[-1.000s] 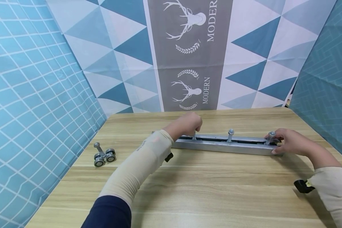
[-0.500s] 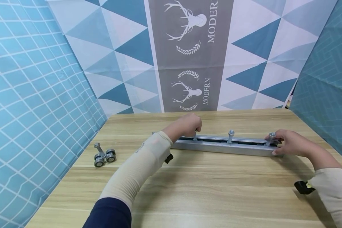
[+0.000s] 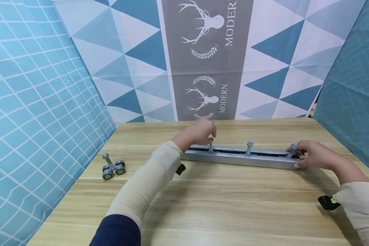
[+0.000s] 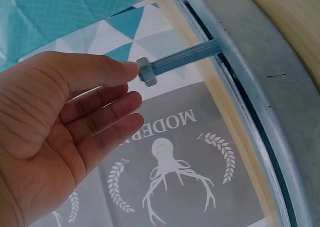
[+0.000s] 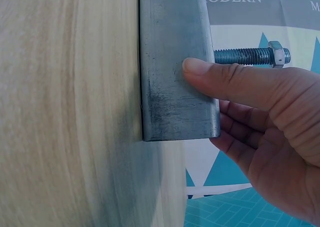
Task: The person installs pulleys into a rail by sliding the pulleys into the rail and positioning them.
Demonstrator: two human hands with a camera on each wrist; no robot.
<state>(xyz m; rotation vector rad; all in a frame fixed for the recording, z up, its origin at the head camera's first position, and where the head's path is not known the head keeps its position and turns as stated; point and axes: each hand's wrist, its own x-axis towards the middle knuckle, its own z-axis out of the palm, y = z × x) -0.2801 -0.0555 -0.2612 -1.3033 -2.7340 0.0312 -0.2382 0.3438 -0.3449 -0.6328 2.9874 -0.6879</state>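
Note:
A grey metal rail (image 3: 233, 158) lies across the table, its long slot facing up. Three bolts with nuts stand up from the slot: a left bolt (image 3: 211, 145), a middle bolt (image 3: 249, 147) and a right bolt (image 3: 292, 150). Just above the left bolt is my left hand (image 3: 200, 131), fingers loosely bent; in the left wrist view the thumb tip is at the edge of the nut (image 4: 147, 72). My right hand (image 3: 316, 154) grips the rail's right end, thumb on the front wall and fingers behind, as the right wrist view shows. The rail's left end is hidden by my left arm.
A loose roller trolley (image 3: 113, 168), with several wheels and an upright bolt, stands at the left of the wooden table (image 3: 227, 205). Patterned cloths hang behind and at both sides, including a blue grid cloth (image 3: 33, 102).
My left hand has let go of the left bolt and lifted slightly up and left, leaving the bolt's top in sight. The right hand and the rail stay put.

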